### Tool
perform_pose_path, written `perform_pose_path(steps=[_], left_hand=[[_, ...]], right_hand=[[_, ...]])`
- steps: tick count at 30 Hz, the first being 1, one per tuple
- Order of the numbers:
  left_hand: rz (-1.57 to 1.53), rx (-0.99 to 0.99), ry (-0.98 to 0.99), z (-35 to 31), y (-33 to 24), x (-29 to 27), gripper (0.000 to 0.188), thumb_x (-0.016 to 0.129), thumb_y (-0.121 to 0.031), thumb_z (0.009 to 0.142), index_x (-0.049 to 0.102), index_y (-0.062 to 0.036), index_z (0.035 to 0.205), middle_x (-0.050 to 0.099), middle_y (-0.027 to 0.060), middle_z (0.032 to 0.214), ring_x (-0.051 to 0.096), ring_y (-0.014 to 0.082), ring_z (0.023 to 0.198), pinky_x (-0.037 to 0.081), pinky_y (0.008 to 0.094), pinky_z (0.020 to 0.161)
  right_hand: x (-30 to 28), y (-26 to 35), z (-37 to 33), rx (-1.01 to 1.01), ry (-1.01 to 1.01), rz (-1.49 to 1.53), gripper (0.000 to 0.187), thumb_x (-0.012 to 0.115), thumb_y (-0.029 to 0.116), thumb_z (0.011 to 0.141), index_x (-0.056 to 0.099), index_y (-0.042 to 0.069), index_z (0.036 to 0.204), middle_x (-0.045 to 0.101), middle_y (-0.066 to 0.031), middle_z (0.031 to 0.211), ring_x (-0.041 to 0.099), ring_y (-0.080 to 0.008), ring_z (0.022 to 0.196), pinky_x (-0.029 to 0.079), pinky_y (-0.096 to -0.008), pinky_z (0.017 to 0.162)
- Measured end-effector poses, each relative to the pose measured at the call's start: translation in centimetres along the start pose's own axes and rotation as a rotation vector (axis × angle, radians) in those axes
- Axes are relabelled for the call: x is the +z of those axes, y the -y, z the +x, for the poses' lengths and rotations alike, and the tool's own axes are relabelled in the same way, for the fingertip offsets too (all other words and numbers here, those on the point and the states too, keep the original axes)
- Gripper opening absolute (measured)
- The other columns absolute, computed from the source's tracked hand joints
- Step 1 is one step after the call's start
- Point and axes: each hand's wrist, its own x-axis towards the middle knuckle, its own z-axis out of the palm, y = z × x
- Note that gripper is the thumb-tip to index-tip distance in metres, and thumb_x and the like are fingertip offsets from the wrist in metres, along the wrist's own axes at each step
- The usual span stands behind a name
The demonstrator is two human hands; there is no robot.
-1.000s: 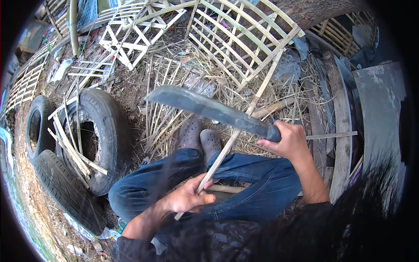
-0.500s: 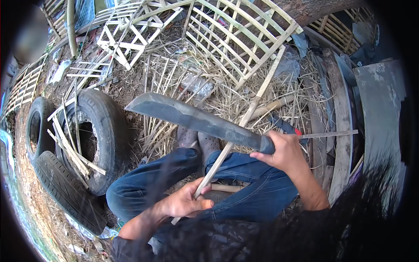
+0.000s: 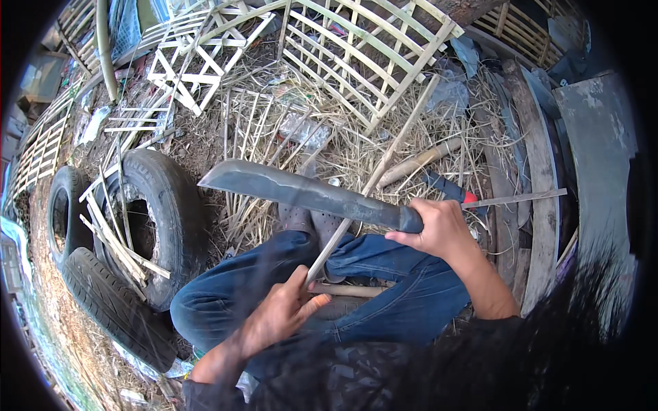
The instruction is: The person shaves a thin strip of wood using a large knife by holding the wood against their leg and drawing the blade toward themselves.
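My right hand (image 3: 442,231) is wrapped round the handle of a machete (image 3: 295,190), whose broad dark blade reaches left across the view. Under the blade runs a long, pale bamboo strip (image 3: 334,245), slanting from my lap up to the far right. Its near end is in my left hand (image 3: 284,306), closed round it below the machete. The blade crosses over the strip; whether the two touch I cannot tell. The tip of one left-hand digit looks orange. Below the blade are my bent knees in blue jeans and my dark clogs.
Tyres (image 3: 168,222) lie at the left with split strips across one. Bamboo lattice panels (image 3: 370,58) lie at the far side. Beyond my feet, shavings and a bamboo length (image 3: 421,163) cover the ground. Wooden planks (image 3: 531,137) and a grey board (image 3: 596,144) line the right.
My left hand has turned and moved up the strip, and the strip's near end no longer sticks out below it. The machete has tilted slightly nearer level, still in my right hand.
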Motion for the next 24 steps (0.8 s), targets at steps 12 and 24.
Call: perform_pose_path(steps=[12,24], left_hand=[[0.038,0.02,-0.006,1.1,-1.1,0.1,0.03,0.06,-0.022,0.092,0.038,-0.0013,0.092,0.045,0.0148,0.056,0.04,0.0238,0.048,0.035,0.0385,0.048],[0.033,-0.054,0.001,2.1,-1.2,0.0,0.032,0.062,-0.025,0.091,0.04,-0.001,0.092,0.043,0.0076,0.058,0.038,0.0102,0.058,0.038,0.0311,0.051]], right_hand=[[-0.2,-2.4,-0.4,0.108,-0.006,-0.033,0.059,0.073,0.058,0.067,0.06,0.0,0.072,0.06,-0.0158,0.058,0.062,-0.0336,0.055,0.05,-0.0404,0.055],[-0.2,-1.3,0.8,0.186,0.049,-0.084,0.058,0.068,0.06,0.073,0.06,0.002,0.071,0.061,-0.0166,0.059,0.063,-0.0336,0.056,0.051,-0.0405,0.055]])
